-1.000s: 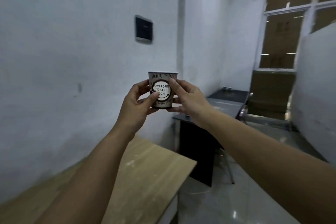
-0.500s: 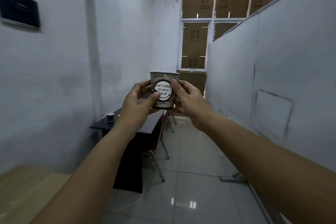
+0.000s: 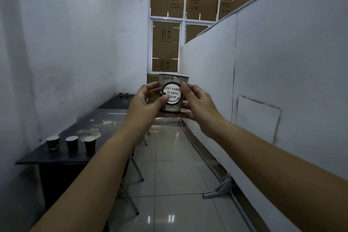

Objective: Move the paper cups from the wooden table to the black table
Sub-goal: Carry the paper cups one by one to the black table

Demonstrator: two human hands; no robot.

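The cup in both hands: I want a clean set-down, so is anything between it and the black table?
Nothing visible blocks it. The cup is held in open air, and the black table lies ahead to the left.

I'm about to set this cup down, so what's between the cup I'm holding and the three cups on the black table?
In the head view, only the left hand and forearm cross between the held paper cup and the three cups; the black table there shows pale stains.

Narrow storeroom-like back room. White partition panels (image 3: 282,73) at 3 o'clock, worn black table (image 3: 105,120) at 9 o'clock. Stacked cardboard boxes (image 3: 165,47) behind the window at 12 o'clock.
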